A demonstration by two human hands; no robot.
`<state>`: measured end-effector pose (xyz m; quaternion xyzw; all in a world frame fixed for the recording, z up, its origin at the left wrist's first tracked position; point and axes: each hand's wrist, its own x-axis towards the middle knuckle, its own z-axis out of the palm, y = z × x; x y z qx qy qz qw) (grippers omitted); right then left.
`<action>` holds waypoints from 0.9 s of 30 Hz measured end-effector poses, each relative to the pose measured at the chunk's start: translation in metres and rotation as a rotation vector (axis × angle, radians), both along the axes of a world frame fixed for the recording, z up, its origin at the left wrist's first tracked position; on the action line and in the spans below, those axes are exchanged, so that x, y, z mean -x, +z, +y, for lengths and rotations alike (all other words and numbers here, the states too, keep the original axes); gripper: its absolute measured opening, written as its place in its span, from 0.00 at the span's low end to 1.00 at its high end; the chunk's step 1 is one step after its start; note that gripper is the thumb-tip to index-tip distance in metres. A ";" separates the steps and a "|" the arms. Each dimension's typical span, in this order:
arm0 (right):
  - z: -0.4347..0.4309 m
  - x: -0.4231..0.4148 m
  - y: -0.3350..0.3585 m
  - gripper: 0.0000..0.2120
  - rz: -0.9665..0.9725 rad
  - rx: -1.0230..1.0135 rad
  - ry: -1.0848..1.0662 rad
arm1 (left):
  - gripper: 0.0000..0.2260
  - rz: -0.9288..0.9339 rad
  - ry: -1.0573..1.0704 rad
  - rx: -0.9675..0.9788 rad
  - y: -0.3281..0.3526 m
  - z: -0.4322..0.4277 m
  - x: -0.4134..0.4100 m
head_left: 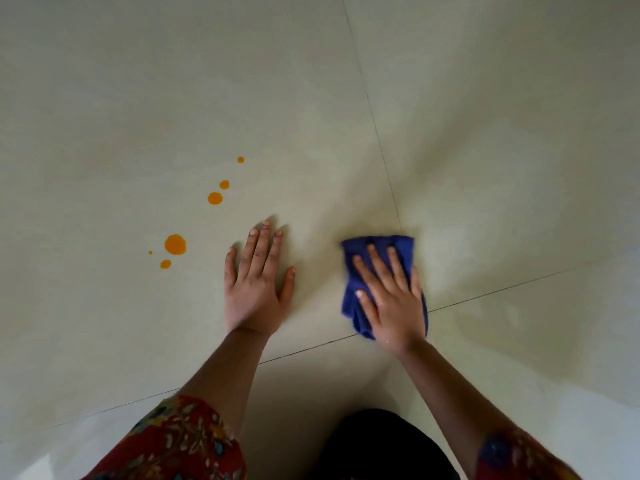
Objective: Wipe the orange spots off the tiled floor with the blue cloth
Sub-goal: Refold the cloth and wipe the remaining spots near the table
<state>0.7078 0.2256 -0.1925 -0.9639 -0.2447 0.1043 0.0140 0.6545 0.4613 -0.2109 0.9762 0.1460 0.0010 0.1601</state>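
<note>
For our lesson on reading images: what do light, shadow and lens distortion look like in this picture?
Head view: soft, even light, pale glare on the floor at the lower edges; faint shadows beside the left hand and the blue cloth; wide-angle lens bends grout lines; orange spots stay sharp.

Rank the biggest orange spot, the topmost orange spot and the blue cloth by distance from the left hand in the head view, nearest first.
From the left hand, flat on the floor:
1. Biggest orange spot, just left of the hand and slightly ahead.
2. Blue cloth, to the right, under the right hand.
3. Topmost orange spot, well ahead, past the fingertips.
</note>
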 end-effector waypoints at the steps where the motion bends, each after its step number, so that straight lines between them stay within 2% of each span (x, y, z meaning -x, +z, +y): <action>1: 0.003 -0.013 0.001 0.25 -0.003 0.012 -0.131 | 0.27 -0.001 -0.002 -0.006 -0.001 0.000 -0.002; 3: 0.031 -0.038 0.000 0.26 -0.009 0.008 -0.368 | 0.26 0.006 -0.006 0.014 0.002 0.000 -0.004; 4: 0.052 -0.040 0.001 0.26 0.007 -0.005 -0.403 | 0.25 -0.008 0.000 0.054 0.007 0.002 -0.001; 5: 0.069 -0.033 0.001 0.26 0.027 -0.016 -0.359 | 0.24 -0.041 -0.003 0.099 0.012 0.003 0.001; 7: 0.085 0.004 0.001 0.25 0.036 -0.032 -0.076 | 0.22 -0.114 0.002 0.136 0.023 0.009 0.009; 9: 0.067 0.039 0.001 0.24 0.039 -0.039 0.175 | 0.21 -0.154 0.025 0.099 0.028 0.025 0.023; 10: 0.056 0.045 0.002 0.24 0.046 -0.032 0.198 | 0.21 -0.150 0.059 0.076 0.028 0.037 0.035; 12: 0.052 0.039 -0.001 0.25 0.026 -0.024 0.063 | 0.22 -0.113 0.193 0.042 0.024 0.068 0.067; 15: 0.096 0.024 -0.002 0.26 -0.014 -0.023 -0.198 | 0.25 0.004 0.424 0.035 0.017 0.106 0.119; 17: 0.133 0.028 -0.007 0.26 -0.025 -0.047 -0.201 | 0.25 0.050 0.494 0.026 0.010 0.114 0.133; 19: 0.140 0.040 -0.010 0.26 -0.017 -0.055 0.012 | 0.25 0.060 0.460 0.025 0.009 0.112 0.131; 22: 0.105 0.053 -0.010 0.24 0.000 -0.052 0.492 | 0.26 0.075 0.436 0.036 0.007 0.116 0.130; 23: 0.091 0.045 -0.009 0.24 -0.011 -0.057 0.537 | 0.26 0.080 0.442 0.036 0.007 0.116 0.132; 24: 0.084 0.032 -0.008 0.24 -0.021 -0.076 0.492 | 0.26 0.082 0.445 0.027 0.006 0.116 0.132; 27: 0.112 -0.014 -0.008 0.24 -0.061 -0.092 0.086 | 0.26 0.088 0.438 0.017 0.004 0.116 0.131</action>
